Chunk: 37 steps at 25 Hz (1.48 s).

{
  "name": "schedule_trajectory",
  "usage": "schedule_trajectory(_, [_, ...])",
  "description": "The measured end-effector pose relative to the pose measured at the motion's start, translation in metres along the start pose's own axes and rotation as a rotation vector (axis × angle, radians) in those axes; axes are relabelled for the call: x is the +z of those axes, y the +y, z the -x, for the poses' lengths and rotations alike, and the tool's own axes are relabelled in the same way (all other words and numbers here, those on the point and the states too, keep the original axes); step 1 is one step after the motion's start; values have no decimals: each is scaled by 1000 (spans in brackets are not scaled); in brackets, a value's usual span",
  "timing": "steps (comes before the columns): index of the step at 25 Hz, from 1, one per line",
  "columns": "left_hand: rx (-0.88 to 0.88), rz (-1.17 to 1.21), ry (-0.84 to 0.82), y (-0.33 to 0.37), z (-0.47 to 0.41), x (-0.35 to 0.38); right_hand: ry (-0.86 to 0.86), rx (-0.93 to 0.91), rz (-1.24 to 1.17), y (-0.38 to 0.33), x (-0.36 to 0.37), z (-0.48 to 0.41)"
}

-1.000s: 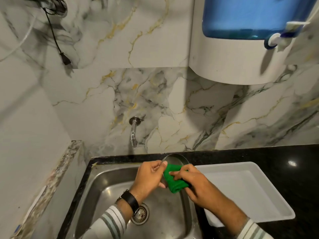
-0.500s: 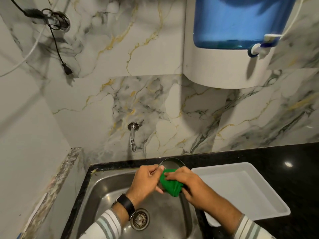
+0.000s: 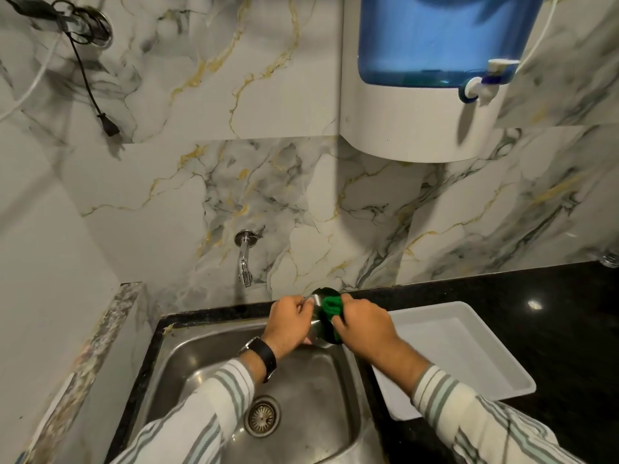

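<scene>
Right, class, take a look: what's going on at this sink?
A person works over the sink, cleaning a round steel dish. The left hand grips it by its edge, held on its side; the right hand holds a green scrub pad pressed against its face. No water runs from the tap. A white tray lies on the black counter beside the sink.

One dish point(image 3: 315, 326), one scrubber point(image 3: 330, 307) (green) — one tray point(image 3: 462, 349)
</scene>
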<state>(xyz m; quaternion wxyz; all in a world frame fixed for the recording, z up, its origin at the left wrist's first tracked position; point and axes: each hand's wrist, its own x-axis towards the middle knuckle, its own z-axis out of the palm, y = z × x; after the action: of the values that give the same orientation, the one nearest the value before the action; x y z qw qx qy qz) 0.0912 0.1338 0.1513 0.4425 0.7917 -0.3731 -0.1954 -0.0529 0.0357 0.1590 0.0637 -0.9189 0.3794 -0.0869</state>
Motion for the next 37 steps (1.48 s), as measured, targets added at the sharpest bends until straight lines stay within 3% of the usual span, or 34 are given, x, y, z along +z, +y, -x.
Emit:
schedule_trajectory(4, [59,-73,54,-8,-4,12,-328,357,-720,5,-2,-16])
schedule_trajectory(6, [40,-55,41,-15,-5,15,-440,415,-1079,5,4,-12])
schedule_trajectory(8, [-5,17,4,-20,-5,14,-431,341,-1291,7,12,-6])
schedule_trajectory(10, [-97,160,-64,-21,-4,8,-347,122,-1131,10,14,-2])
schedule_trajectory(13, [-252,350,-168,-17,-5,1,-211,-276,-601,17,5,5])
schedule_trajectory(16, [-239,314,-206,-17,-4,0,-154,-578,-312,19,-7,13])
schedule_trajectory(19, [-196,244,-230,-18,2,2,77,-888,225,14,-11,13])
schedule_trajectory(22, [-134,143,-211,-13,4,3,257,-813,468,9,-10,12])
schedule_trajectory(25, [-111,102,-154,-7,0,2,267,-505,502,0,-2,12])
schedule_trajectory(28, [-52,0,-112,2,-2,7,-26,-29,158,-7,3,2])
schedule_trajectory(30, [-47,-24,-54,3,1,13,-241,245,-359,-5,2,-6])
schedule_trajectory(32, [-53,-34,7,0,2,18,-341,491,-985,-3,4,-9])
schedule_trajectory(34, [-57,16,16,-4,-2,17,-428,632,-1438,1,10,-6])
schedule_trajectory(37, [-55,97,0,0,-5,11,-435,654,-1863,5,20,3])
